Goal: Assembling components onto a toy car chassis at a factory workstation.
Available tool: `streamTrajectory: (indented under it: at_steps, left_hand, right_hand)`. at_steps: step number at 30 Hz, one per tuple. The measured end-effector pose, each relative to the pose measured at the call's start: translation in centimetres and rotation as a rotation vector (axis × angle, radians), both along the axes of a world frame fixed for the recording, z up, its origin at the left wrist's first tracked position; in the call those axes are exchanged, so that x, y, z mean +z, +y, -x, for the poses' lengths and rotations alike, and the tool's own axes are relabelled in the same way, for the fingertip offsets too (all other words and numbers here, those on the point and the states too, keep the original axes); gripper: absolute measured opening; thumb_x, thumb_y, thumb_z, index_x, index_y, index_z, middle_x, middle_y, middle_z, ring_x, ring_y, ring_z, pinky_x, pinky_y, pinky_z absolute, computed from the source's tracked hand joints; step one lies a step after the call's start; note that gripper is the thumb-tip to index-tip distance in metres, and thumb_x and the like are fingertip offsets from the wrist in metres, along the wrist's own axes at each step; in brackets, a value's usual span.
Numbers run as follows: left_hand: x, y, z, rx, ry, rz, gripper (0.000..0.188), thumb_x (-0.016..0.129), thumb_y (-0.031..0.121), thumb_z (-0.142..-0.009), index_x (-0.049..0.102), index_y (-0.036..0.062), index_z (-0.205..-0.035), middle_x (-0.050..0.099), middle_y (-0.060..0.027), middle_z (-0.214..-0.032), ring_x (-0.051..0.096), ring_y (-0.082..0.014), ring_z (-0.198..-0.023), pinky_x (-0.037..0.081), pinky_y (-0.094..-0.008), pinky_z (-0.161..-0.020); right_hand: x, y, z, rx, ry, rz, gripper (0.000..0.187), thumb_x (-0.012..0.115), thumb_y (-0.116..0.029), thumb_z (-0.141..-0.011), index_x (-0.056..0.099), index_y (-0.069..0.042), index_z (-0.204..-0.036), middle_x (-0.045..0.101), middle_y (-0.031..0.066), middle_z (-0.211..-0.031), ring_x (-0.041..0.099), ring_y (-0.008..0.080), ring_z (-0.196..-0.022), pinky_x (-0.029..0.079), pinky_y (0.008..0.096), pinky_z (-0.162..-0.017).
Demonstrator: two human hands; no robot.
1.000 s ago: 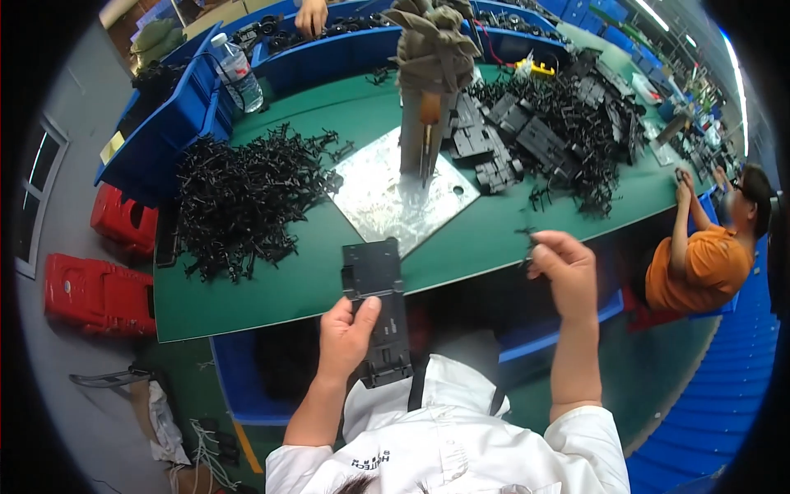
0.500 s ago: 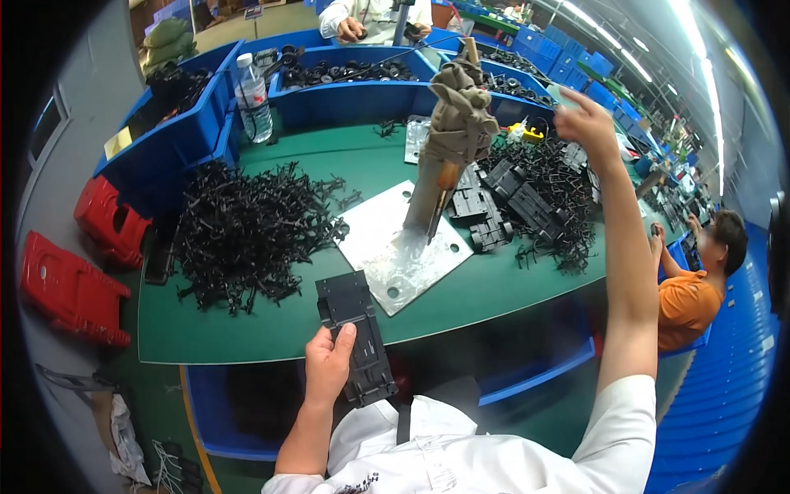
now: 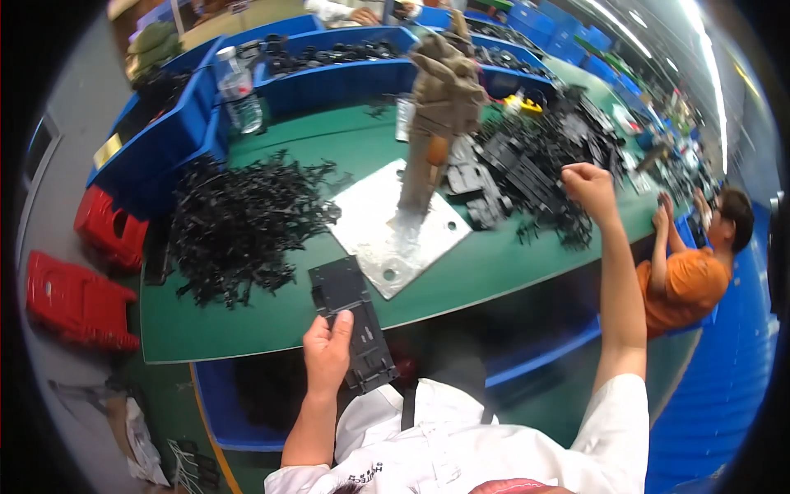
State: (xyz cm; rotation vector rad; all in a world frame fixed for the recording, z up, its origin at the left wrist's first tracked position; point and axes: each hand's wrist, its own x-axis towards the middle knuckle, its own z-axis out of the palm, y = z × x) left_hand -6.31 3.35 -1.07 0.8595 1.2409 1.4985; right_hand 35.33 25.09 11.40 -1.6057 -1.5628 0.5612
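My left hand [image 3: 327,350] grips a flat black plastic chassis plate [image 3: 368,342], thumb on its upper face, just off the table's front edge. The plate is long and has slots and raised details. My right hand [image 3: 589,191] is raised at the near side of the right-hand heap of small black plastic parts [image 3: 553,218]. Its fingers are curled in; whether anything is between them is hidden. Several more black chassis plates [image 3: 520,160] lie on that heap, left of my right hand. A larger heap of thin black parts [image 3: 239,235] covers the table's left side.
A cloth-wrapped post [image 3: 444,99] rises from a metal base plate [image 3: 374,210] mid-table. Blue bins [image 3: 329,86] with black parts line the back; a water bottle [image 3: 239,92] stands beside them. Red stools [image 3: 78,300] are at left. A person in orange [image 3: 687,284] sits at right.
My right hand has come down and nearer from beyond the right heap, and its outstretched fingers have curled in. My left hand still holds the chassis plate. The view has shifted slightly.
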Motion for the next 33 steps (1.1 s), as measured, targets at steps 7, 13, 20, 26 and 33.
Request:
streamTrajectory:
  at_steps: [7,13,20,26,33]
  left_hand:
    - [0.7,0.1,-0.7,0.118,0.021,0.061,0.011,0.057,0.014,-0.092,0.059,0.0039,-0.088,0.057,0.0035,-0.082,0.047,-0.0022,-0.071,0.039,-0.0179,-0.065]
    - [-0.1,0.6,-0.6,0.083,0.085,0.077,0.016,0.055,0.018,-0.092,0.06,0.0027,-0.09,0.06,0.0005,-0.085,0.05,-0.0048,-0.075,0.041,-0.0193,-0.069]
    - [0.4,0.7,-1.2,0.079,0.028,0.094,0.015,0.056,0.017,-0.092,0.06,0.0026,-0.09,0.06,0.0005,-0.084,0.051,-0.005,-0.074,0.042,-0.0193,-0.067]
    - [0.4,-0.9,-1.1,0.01,0.033,0.09,0.014,0.057,0.015,-0.091,0.06,0.0016,-0.094,0.061,-0.0001,-0.087,0.052,-0.0049,-0.077,0.042,-0.019,-0.07]
    - [0.7,-1.9,-4.3,-0.206,-0.019,0.078,0.024,0.057,0.013,-0.091,0.058,-0.0015,-0.109,0.061,-0.0014,-0.099,0.053,-0.0059,-0.086,0.042,-0.0201,-0.078]
  right_hand:
    - [-6.6,-5.0,-3.4,-0.159,-0.303,0.003,0.019,0.065,-0.018,-0.075,0.068,-0.003,-0.087,0.067,0.0128,-0.078,0.065,0.0206,-0.072,0.05,0.0306,-0.068]
    - [-7.1,-6.9,-1.3,-0.071,-0.086,0.023,0.024,0.068,-0.023,-0.078,0.068,-0.001,-0.087,0.068,0.0084,-0.077,0.063,0.014,-0.07,0.05,0.0265,-0.067]
    - [-9.7,-5.9,2.7,-0.12,-0.09,0.02,0.037,0.068,-0.033,-0.078,0.066,0.0,-0.095,0.067,0.0104,-0.079,0.064,0.0178,-0.074,0.051,0.0295,-0.069]
    - [-8.0,-9.3,3.2,-0.074,0.634,0.13,0.021,0.064,-0.017,-0.083,0.064,0.0,-0.095,0.063,0.0036,-0.078,0.058,0.01,-0.065,0.048,0.0219,-0.059]
    - [-7.6,-16.2,7.1,0.192,1.22,0.34,0.021,0.056,-0.01,-0.088,0.058,0.002,-0.104,0.063,0.0089,-0.087,0.064,0.018,-0.078,0.054,0.0291,-0.068]
